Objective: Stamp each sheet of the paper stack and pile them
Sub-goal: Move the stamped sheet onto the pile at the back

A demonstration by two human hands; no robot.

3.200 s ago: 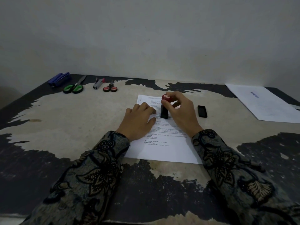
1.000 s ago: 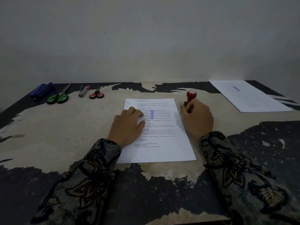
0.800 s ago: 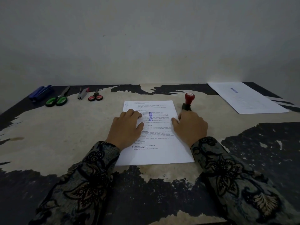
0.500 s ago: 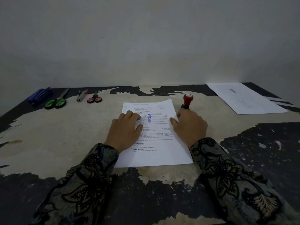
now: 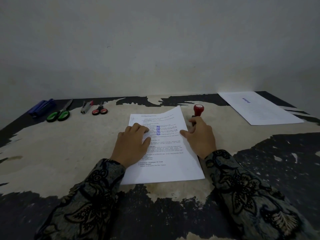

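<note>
- Table (image 5: 52,153): worn top, black finish peeled back to a pale patch across the middle; it carries everything listed below.
- Paper stack (image 5: 166,170): white printed sheets at the table's centre, directly before the person. The top sheet bears a blue stamp mark (image 5: 158,130) in its upper half, and its far right corner curls up off the sheets beneath.
- Stamped pile (image 5: 259,110): white sheets at the far right of the table, well apart from the stack, with a blue stamp mark showing on the top sheet.
- Left hand (image 5: 133,144): palm down, fingers extended flat on the left half of the top sheet, gripping nothing.
- Right hand (image 5: 200,137): at the right edge of the stack, thumb lying on the top sheet's edge; the fingers curl loosely, and whether they pinch the sheet cannot be told.
- Stamp (image 5: 198,110): red knob on a dark body, upright on the table just beyond the right hand, right of the stack.
- Green-handled scissors (image 5: 58,115): far left of the table.
- Blue object (image 5: 42,107): far left corner, beside the green-handled scissors.
- Small metal tool (image 5: 86,107) and red-handled scissors (image 5: 100,110): side by side, right of the green-handled scissors.
</note>
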